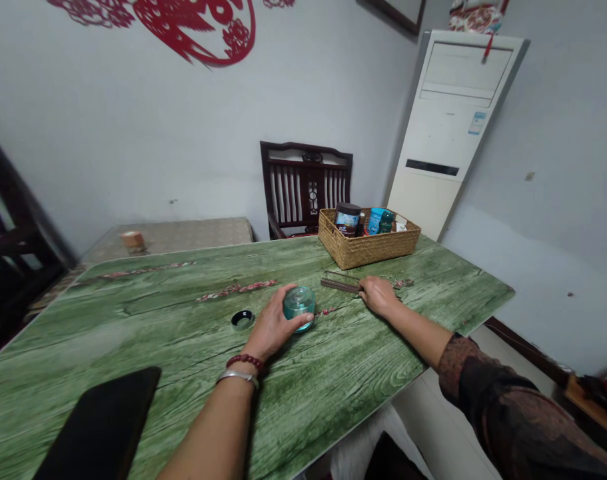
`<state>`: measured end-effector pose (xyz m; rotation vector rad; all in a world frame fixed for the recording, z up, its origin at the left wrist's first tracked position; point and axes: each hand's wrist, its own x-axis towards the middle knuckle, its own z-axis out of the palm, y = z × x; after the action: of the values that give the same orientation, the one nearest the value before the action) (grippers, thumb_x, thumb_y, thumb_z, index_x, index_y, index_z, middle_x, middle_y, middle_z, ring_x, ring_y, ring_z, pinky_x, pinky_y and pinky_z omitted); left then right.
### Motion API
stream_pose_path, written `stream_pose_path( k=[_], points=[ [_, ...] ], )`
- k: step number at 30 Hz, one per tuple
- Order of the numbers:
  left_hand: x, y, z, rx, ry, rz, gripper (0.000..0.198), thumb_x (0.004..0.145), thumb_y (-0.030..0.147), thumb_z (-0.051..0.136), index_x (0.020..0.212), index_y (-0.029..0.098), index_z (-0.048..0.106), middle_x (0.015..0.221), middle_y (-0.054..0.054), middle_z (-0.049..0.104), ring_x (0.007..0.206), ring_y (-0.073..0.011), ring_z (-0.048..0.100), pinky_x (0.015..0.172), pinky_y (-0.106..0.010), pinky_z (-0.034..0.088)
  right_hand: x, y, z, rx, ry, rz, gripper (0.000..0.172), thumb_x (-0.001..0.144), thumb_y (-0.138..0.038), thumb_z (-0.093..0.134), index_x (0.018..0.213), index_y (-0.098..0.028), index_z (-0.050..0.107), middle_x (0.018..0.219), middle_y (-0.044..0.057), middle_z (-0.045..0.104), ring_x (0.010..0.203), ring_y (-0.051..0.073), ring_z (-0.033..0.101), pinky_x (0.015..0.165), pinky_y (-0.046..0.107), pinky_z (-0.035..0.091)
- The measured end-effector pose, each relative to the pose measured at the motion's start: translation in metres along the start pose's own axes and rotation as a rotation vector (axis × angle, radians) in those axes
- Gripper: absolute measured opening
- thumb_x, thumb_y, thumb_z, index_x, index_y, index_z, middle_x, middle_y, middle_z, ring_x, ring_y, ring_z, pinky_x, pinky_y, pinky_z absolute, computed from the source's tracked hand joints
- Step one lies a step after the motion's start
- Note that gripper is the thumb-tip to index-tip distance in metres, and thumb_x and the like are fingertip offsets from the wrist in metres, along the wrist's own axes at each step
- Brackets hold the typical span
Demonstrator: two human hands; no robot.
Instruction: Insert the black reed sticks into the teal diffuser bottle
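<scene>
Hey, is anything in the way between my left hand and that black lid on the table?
Nothing visible is in the way. The black lid lies right beside your left hand on the green wood-grain tabletop. The teal glass jar under that hand is on the lid's far side.

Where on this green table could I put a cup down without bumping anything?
Bare green tabletop stretches left of the black lid and above the black slab. Another patch lies right of the right hand, below the woven basket. It's crowded around the left hand, the glass jar and the dark sticks.
</scene>
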<state>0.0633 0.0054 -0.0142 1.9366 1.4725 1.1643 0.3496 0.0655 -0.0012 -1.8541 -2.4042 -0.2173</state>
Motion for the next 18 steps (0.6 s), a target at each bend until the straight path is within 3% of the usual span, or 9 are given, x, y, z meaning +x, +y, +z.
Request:
stream_pose_path(
  k=[7, 11, 18],
  points=[
    [-0.001, 0.001, -0.001, -0.004, 0.009, 0.022, 0.071, 0.071, 0.052, 0.074, 0.131, 0.018, 0.054, 0.13, -0.014, 0.064, 0.118, -0.0329, 0.063, 0.104, -0.049, 0.047, 0.008, 0.005, -0.007, 0.004, 0.037, 0.008, 0.028, 0.1, -0.033, 0.05, 0.112, -0.021, 0.072, 0.115, 0.011, 0.073, 0.108, 0.022, 0.067, 0.084, 0.026, 0.046],
    [-0.001, 0.001, -0.001, 0.007, 0.001, 0.018, 0.071, 0.071, 0.052, 0.074, 0.13, 0.018, 0.054, 0.129, -0.015, 0.065, 0.116, -0.0335, 0.063, 0.103, -0.05, 0.047, 0.026, 0.012, -0.011, -0.035, 0.034, 0.065, 0.03, 0.1, -0.027, 0.048, 0.114, -0.018, 0.073, 0.118, 0.015, 0.072, 0.111, 0.024, 0.067, 0.086, 0.027, 0.047],
    [-0.002, 0.004, -0.002, 0.004, 0.002, -0.005, 0.071, 0.069, 0.051, 0.075, 0.129, 0.02, 0.055, 0.129, -0.014, 0.065, 0.118, -0.033, 0.063, 0.103, -0.048, 0.047, 0.044, 0.013, 0.001, -0.05, -0.039, 0.114, 0.032, 0.095, -0.013, 0.047, 0.108, -0.008, 0.076, 0.113, 0.024, 0.072, 0.107, 0.027, 0.07, 0.088, 0.032, 0.049]
  ],
)
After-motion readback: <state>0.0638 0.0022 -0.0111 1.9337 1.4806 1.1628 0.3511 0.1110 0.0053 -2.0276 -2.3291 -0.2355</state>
